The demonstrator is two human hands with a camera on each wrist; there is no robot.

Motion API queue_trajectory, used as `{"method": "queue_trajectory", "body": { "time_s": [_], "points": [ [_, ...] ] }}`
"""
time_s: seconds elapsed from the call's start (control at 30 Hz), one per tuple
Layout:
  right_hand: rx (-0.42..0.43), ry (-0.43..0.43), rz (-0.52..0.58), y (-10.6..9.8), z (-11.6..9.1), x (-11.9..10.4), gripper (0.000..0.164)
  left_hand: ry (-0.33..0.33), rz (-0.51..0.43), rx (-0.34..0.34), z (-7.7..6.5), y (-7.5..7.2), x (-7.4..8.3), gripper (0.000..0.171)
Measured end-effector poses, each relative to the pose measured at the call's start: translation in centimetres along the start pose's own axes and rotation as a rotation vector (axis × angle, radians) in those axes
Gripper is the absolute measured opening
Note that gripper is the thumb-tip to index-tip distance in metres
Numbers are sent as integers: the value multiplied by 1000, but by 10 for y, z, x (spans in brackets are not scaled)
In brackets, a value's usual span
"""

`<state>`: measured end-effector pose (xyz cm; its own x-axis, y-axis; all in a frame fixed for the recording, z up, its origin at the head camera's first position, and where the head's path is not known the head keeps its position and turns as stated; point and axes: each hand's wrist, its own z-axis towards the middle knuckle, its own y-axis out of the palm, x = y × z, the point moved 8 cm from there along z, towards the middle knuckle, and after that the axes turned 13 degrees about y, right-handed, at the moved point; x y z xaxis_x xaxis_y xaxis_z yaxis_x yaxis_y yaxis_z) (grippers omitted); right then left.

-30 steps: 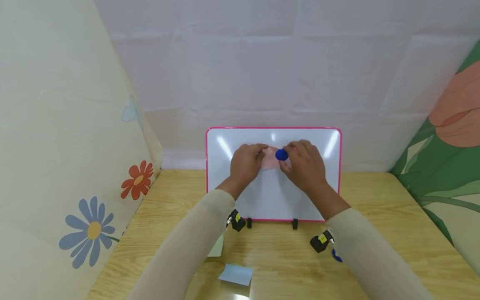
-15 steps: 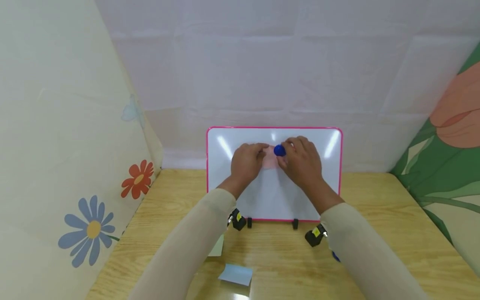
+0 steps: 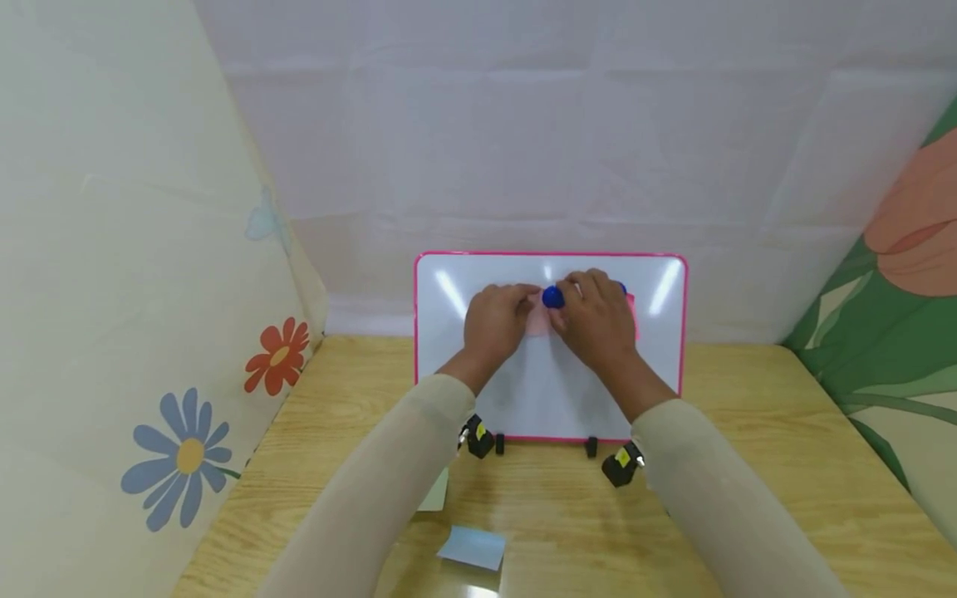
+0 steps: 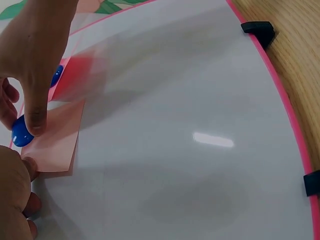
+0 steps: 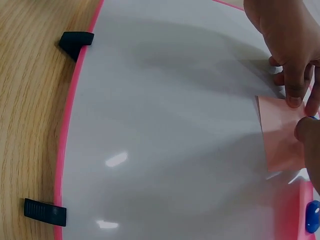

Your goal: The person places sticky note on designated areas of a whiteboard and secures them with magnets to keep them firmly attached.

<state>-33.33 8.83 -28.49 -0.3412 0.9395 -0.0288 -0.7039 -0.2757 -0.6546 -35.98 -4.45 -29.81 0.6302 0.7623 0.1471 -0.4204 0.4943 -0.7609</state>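
Observation:
A pink-rimmed whiteboard (image 3: 538, 399) stands upright with a light pink sticky note (image 3: 536, 324) against its upper middle. My left hand (image 3: 493, 325) holds the note by its left side, thumb on the paper in the right wrist view. Between the thumb and fingers of my right hand (image 3: 598, 320) is a round blue magnet (image 4: 21, 132), at the note's upper edge. Whether the magnet touches the board is hard to tell. Partly hidden behind the right hand, a brighter pink note (image 4: 75, 75) hangs under another blue magnet (image 4: 57, 75).
On the wooden table (image 3: 553, 523) lie a light blue note (image 3: 473, 548) and a pale green note (image 3: 435, 496), the latter partly under the left sleeve. Black feet (image 3: 591, 447) support the board's bottom edge. A white cloth backdrop (image 3: 478, 166) hangs behind it.
My right hand has moved left and slightly up with the magnet, towards the note's top. The brighter pink note has come into view behind it. The left hand stays on the light pink note.

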Motion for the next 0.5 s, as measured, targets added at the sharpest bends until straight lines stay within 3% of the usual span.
{"method": "queue_trajectory", "body": {
  "time_s": [0.5],
  "points": [
    [-70, 38, -84, 9, 6, 0, 48, -8, 31, -21, 1, -1, 3, 25]
  ]
}}
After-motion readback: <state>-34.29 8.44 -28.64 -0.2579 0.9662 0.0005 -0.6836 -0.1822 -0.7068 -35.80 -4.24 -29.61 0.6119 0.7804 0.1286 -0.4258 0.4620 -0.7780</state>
